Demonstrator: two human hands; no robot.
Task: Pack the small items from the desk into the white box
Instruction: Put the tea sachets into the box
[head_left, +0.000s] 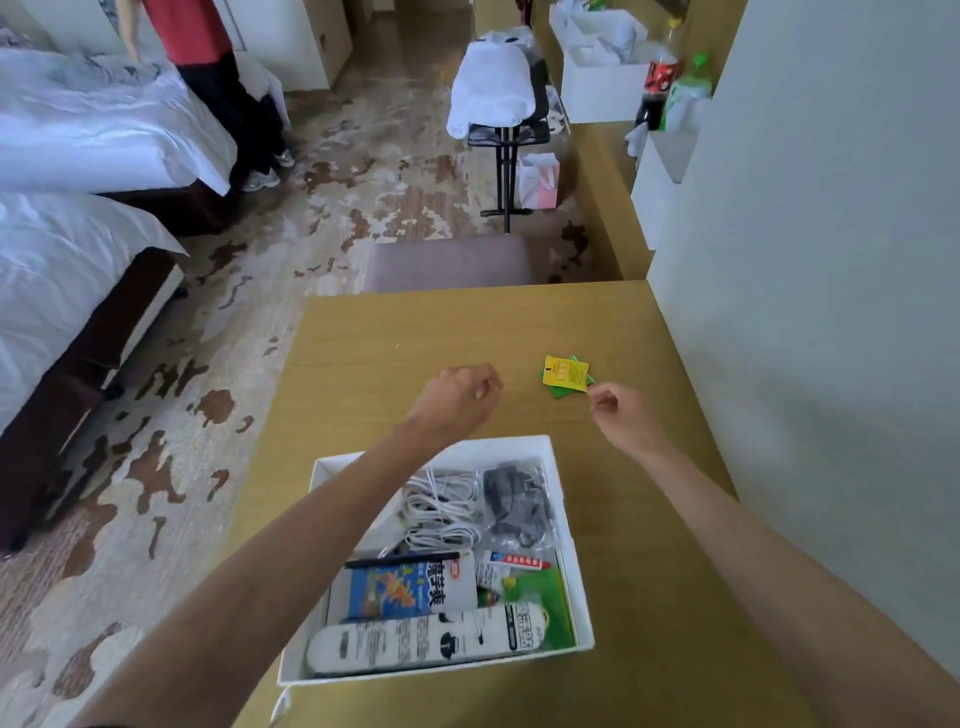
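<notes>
Editor: Sachets first. Where do they lie from the white box (504, 449)?

Photographer: Beyond its far right corner, on the bare desk (389, 338). A yellow sachet (565, 373) lies on top of a green sachet (560, 392), the two touching. They appear to be the last loose items outside the box.

Editor: Which hand is nearer?

Photographer: The right hand (618, 410), clearly. It hovers past the box's far right corner, just beside the yellow sachet, which lies to its front and left. The left hand (457, 397) hangs over the desk just past the box's far rim, farther from the pair.

Editor: Any long axis to line up on?

Photographer: Hardly. The yellow one is close to square and sits cornerwise to the box, one corner pointing at the right hand's fingertips.

Editor: And the hands themselves?

Photographer: The right is narrow, with the fingers curled in, thumb near forefinger and nothing visible between them. The forearm reaches out along the box's right side. The left shows its back to the camera with the fingers tucked under, so I cannot tell whether it holds anything. Its forearm crosses above the box.

Editor: The next move?

Photographer: Probably a short reach and a pinch on that near corner.
</notes>
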